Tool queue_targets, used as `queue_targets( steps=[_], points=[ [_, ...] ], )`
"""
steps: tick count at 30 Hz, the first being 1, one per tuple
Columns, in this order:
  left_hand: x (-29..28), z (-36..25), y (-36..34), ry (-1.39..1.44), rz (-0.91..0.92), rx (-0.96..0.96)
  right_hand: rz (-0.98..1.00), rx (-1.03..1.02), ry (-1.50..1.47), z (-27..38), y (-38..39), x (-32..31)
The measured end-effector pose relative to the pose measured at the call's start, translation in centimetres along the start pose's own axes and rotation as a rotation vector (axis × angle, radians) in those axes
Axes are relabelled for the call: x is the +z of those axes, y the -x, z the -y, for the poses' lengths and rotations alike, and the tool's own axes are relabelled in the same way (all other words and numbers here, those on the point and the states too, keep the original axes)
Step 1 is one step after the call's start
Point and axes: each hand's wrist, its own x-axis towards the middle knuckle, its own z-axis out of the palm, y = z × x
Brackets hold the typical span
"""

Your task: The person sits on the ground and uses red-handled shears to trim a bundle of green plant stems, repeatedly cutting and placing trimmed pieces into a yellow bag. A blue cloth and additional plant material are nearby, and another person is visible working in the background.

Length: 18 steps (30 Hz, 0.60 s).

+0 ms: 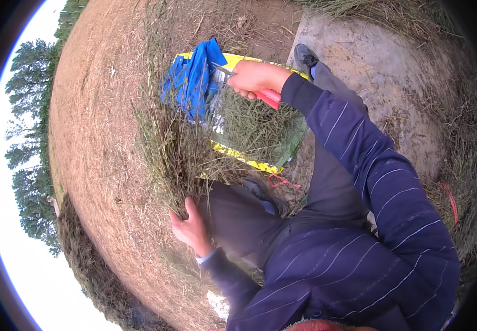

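Note:
My left hand (pixel 190 223) is closed round the base of a tall, loose bundle of dry grass stalks (pixel 172 149) beside my left leg. My right hand (pixel 252 77) grips a tool with metal blades and a red handle (pixel 269 99), held over a flattened yellow-edged sheet or bag (pixel 244 160). The blades point left toward a crumpled blue cloth (pixel 191 83) lying at that sheet's far left end, partly behind the stalks. A heap of cut grass (pixel 255 124) lies on the sheet below the tool.
A pale, dirt-streaked slab (pixel 387 83) is at the right, under my right foot (pixel 307 58). Red cord lies near the left shoe (pixel 280 182) and at far right (pixel 451 201). Straw-covered ground (pixel 92 138) stretches left toward trees (pixel 31 193); more dry grass borders the slab.

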Motion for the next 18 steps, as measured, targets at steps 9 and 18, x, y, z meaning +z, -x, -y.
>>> queue_targets(
  steps=[9,18],
  points=[
    [0.3,0.6,-0.1,0.083,0.003,-0.001,0.391,0.019,0.103,-1.2,1.9,3.9],
    [-0.2,0.2,0.1,0.089,0.035,-0.048,0.392,-0.008,0.005,-0.9,1.9,6.2]
  ],
)
